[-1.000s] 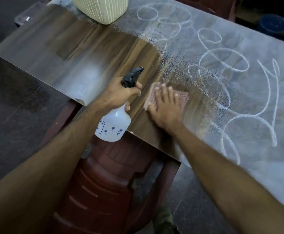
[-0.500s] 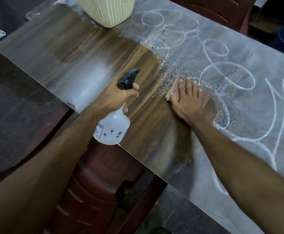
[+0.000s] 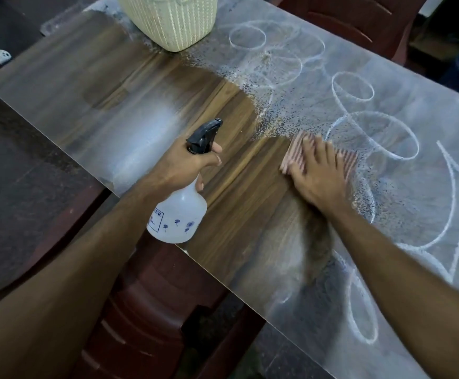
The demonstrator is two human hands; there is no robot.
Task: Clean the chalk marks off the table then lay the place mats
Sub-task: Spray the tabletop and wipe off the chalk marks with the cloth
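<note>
From the head camera, the left hand (image 3: 180, 166) is clenched in a grip around the neck of a translucent spray bottle (image 3: 177, 214), whose black trigger head (image 3: 203, 135) points up and away while its body hangs over the near edge of the table (image 3: 67, 86). The right hand (image 3: 318, 173) lies flat with fingers straight, its grip released, pressing a pink ribbed cloth (image 3: 295, 153) onto the tabletop. The cloth sits where dark wiped wood meets speckled wet chalk. White chalk marks (image 3: 373, 135), loops and curves, cover the surface to the right. A cream woven basket (image 3: 168, 20) stands at the far edge. Red-brown chairs (image 3: 151, 302) sit below the near edge.
</note>
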